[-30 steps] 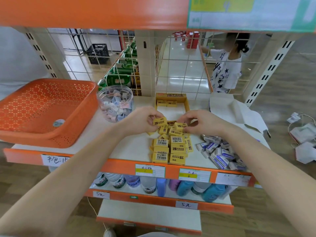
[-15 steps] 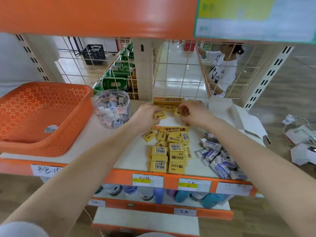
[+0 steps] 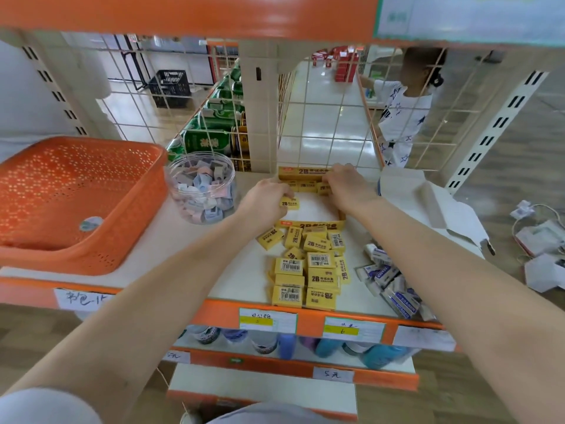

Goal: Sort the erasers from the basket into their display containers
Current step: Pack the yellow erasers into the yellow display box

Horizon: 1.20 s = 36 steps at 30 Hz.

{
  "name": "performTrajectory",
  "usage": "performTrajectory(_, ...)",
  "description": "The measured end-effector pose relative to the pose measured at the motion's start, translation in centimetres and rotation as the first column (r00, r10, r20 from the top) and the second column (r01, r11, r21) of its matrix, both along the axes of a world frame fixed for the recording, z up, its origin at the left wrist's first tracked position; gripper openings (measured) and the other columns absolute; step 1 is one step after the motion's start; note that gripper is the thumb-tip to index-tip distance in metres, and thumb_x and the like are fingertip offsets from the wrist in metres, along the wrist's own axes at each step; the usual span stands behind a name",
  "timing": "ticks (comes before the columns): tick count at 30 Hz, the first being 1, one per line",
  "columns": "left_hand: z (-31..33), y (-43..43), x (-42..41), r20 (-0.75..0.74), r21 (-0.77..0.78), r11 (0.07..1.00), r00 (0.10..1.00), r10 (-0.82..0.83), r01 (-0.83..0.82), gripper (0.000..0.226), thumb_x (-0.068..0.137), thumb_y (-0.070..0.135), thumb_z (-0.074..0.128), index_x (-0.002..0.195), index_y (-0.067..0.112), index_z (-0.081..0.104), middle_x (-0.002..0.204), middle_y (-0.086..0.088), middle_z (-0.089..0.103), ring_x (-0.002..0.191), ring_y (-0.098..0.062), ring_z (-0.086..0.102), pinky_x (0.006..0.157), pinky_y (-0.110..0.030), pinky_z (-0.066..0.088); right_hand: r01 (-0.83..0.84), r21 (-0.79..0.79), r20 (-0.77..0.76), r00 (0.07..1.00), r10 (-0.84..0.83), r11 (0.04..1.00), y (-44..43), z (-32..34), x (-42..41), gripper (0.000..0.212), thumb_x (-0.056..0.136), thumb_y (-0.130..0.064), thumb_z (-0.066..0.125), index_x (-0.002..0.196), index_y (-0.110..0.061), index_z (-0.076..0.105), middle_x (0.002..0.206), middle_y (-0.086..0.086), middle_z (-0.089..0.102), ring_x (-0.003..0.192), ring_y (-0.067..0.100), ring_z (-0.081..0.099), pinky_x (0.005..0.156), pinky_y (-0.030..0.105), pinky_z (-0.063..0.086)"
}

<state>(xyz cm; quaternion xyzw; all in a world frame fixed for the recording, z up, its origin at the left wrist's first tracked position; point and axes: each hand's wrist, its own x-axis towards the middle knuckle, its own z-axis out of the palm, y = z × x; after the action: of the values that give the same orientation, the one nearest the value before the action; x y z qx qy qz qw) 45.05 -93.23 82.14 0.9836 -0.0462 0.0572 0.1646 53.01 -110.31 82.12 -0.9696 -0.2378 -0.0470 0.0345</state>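
Over the display box (image 3: 304,172) the left hand (image 3: 266,203) pinches a 2B eraser (image 3: 289,203) label-up, probably for display. The right hand (image 3: 345,188) grips a second eraser (image 3: 324,188) there.

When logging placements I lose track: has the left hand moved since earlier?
Yes: left hand, holding a yellow eraser, moved from the loose pile back into the display box.

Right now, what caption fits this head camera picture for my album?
Left hand and right hand line up yellow 2B erasers in their display box.
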Motion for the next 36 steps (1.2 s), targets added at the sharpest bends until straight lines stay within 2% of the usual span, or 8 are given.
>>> performTrajectory(4,0.0,-0.2,0.3,-0.010,0.049,0.998,1.000,-0.027,0.028,0.040,0.086,0.007,0.058,0.124,0.018,0.059,0.124,-0.004,0.054,0.110,-0.021,0.051,0.077,-0.029,0.045,0.151,0.209,-0.091,0.987,-0.135,0.966,-0.4,-1.3,1.0,0.017,0.092,-0.009,0.042,0.103,-0.011,0.055,0.096,0.003,0.052,0.089,0.025,0.055,0.068,0.032,0.041)
performTrajectory(9,0.1,-0.2,0.7,-0.035,0.090,0.995,0.998,-0.045,0.048,0.038,0.088,0.010,0.058,0.126,0.015,0.058,0.126,-0.006,0.054,0.116,-0.021,0.047,0.082,-0.030,0.044,0.262,0.181,-0.036,0.965,-0.260,0.948,-0.1,-1.5,1.0,0.016,0.093,-0.014,0.037,0.095,-0.015,0.053,0.073,-0.003,0.045,0.061,0.016,0.045,0.050,0.028,0.026)
performTrajectory(12,-0.1,-0.3,0.6,-0.034,0.083,0.996,0.999,-0.029,0.031,0.036,0.090,0.014,0.057,0.126,0.015,0.057,0.125,-0.006,0.054,0.116,-0.021,0.045,0.085,-0.033,0.043,0.254,0.061,0.000,0.967,-0.254,0.965,-0.2,-0.9,0.3,0.020,0.091,-0.014,0.044,0.094,-0.016,0.064,0.086,0.003,0.062,0.076,0.025,0.060,0.063,0.031,0.049)
performTrajectory(14,-0.3,-0.4,0.6,-0.020,0.083,0.996,1.000,-0.019,0.020,0.034,0.091,0.014,0.056,0.126,0.015,0.057,0.125,-0.006,0.054,0.116,-0.021,0.045,0.082,-0.032,0.043,0.258,0.027,0.007,0.966,-0.259,0.966,-0.2,-0.6,0.0,0.022,0.089,-0.012,0.046,0.093,-0.018,0.067,0.089,0.004,0.064,0.080,0.028,0.062,0.070,0.035,0.053)
performTrajectory(22,-0.1,-0.4,1.8,-0.077,0.070,0.997,0.997,0.029,-0.024,0.033,0.090,0.011,0.055,0.123,0.014,0.058,0.122,-0.008,0.055,0.105,-0.023,0.055,0.082,-0.035,0.051,0.206,-0.108,0.050,0.978,-0.201,0.973,-0.1,0.0,-1.4,0.021,0.089,-0.002,0.042,0.097,-0.011,0.058,0.086,0.005,0.055,0.075,0.026,0.055,0.065,0.032,0.044)
performTrajectory(26,-0.3,-0.6,2.1,-0.048,0.046,0.997,0.996,0.068,-0.066,0.025,0.091,0.016,0.055,0.115,0.013,0.061,0.115,-0.007,0.057,0.097,-0.023,0.056,0.078,-0.035,0.050,0.186,-0.133,0.047,0.982,-0.182,0.973,0.0,0.1,-2.0,0.024,0.091,0.001,0.038,0.102,-0.008,0.058,0.096,0.010,0.057,0.089,0.029,0.060,0.066,0.033,0.042)
performTrajectory(32,-0.2,-1.2,2.2,0.002,0.230,0.968,0.995,0.102,-0.100,0.023,0.091,0.016,0.049,0.111,0.020,0.060,0.104,-0.004,0.060,0.086,-0.025,0.059,0.061,-0.032,0.043,0.183,-0.151,0.029,0.983,-0.181,0.971,0.1,0.3,-2.4,0.024,0.091,0.003,0.038,0.100,-0.006,0.059,0.099,0.011,0.059,0.089,0.028,0.059,0.066,0.033,0.042)
performTrajectory(36,0.2,-1.4,2.5,-0.017,0.245,0.964,0.994,0.111,-0.104,0.027,0.087,0.017,0.051,0.113,0.019,0.059,0.103,-0.005,0.061,0.092,-0.025,0.057,0.063,-0.032,0.037,0.183,-0.160,0.027,0.983,-0.181,0.970,0.3,0.5,-2.6,0.023,0.090,0.003,0.040,0.099,-0.005,0.059,0.096,0.011,0.058,0.086,0.027,0.058,0.068,0.034,0.044)
